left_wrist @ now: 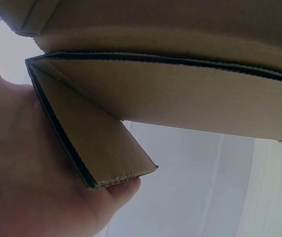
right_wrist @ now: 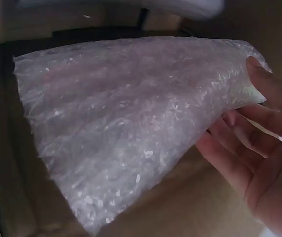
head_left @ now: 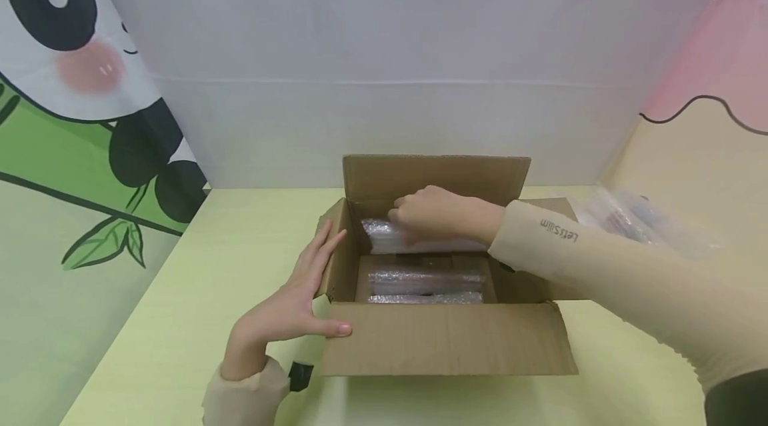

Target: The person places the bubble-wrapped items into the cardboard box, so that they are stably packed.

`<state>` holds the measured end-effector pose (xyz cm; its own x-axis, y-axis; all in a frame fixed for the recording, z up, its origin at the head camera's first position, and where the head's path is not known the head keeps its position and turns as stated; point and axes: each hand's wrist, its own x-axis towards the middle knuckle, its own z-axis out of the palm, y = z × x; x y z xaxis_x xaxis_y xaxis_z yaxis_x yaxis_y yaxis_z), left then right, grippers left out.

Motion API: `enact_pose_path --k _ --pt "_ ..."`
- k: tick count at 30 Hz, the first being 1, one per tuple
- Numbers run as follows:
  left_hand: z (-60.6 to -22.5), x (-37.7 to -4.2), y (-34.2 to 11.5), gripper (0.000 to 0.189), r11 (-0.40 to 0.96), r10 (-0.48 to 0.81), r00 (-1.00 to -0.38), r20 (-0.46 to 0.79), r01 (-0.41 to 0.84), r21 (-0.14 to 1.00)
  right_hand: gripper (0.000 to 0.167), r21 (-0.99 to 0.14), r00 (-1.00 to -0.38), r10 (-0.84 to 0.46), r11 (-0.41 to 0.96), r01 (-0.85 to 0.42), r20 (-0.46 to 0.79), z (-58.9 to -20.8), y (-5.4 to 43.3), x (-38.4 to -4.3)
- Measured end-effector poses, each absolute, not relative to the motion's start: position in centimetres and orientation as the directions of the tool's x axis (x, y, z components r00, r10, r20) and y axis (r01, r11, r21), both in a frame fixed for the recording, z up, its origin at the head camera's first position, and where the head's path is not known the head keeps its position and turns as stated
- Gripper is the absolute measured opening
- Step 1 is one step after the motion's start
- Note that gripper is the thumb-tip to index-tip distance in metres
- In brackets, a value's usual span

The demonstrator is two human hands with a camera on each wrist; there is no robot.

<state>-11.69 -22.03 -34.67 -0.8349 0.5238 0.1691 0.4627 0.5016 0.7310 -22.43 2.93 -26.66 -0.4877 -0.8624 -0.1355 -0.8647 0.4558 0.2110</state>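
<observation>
An open cardboard box (head_left: pixel 450 339) stands on the table with its flaps folded out. My left hand (head_left: pixel 294 303) lies along its left side, fingers stretched out and thumb on the front flap; the left wrist view shows the palm against a side flap (left_wrist: pixel 89 133). Inside the box, my right hand (head_left: pixel 435 213) holds a bubble-wrapped package (right_wrist: pixel 136 108) near the back wall. It pinches one end between thumb (right_wrist: pixel 266 81) and fingers. Below it, more bubble-wrapped packages (head_left: pixel 426 279) lie in the box. The contents of the wrapping are too blurred to tell.
To the right of the box, partly behind my right sleeve, lies clear plastic packaging (head_left: pixel 636 219). The pale yellow table (head_left: pixel 252 239) meets a white cloth backdrop (head_left: pixel 372 66). Cartoon-printed panels (head_left: pixel 78 166) stand at both sides.
</observation>
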Motion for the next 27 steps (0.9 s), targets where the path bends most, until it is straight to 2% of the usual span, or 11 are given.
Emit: enact_pose_path --k 6,13,22,27 --pt "-34.5 -11.5 -22.1 0.122 0.505 0.518 -0.839 0.168 0.458 0.732 0.007 0.236 -0.462 -0.872 0.42 -0.876 -0.16 -29.1 2.3 -22.6" --pt "-34.5 -11.5 -22.1 0.122 0.508 0.526 -0.832 0.178 0.475 0.718 0.008 0.363 -0.435 -0.887 0.358 -0.861 -0.158 -30.8 2.2 -22.5" --pt "-34.5 -11.5 -22.1 0.121 0.512 0.528 -0.831 0.175 0.475 0.716 0.005 0.354 -0.456 -0.88 0.386 -0.852 -0.136 -32.6 2.0 -22.8" --pt "-34.4 -11.6 -22.1 0.121 0.512 0.526 -0.832 0.174 0.474 0.716 0.009 0.339 -0.458 -0.879 0.393 -0.855 -0.136 -33.2 2.0 -22.7"
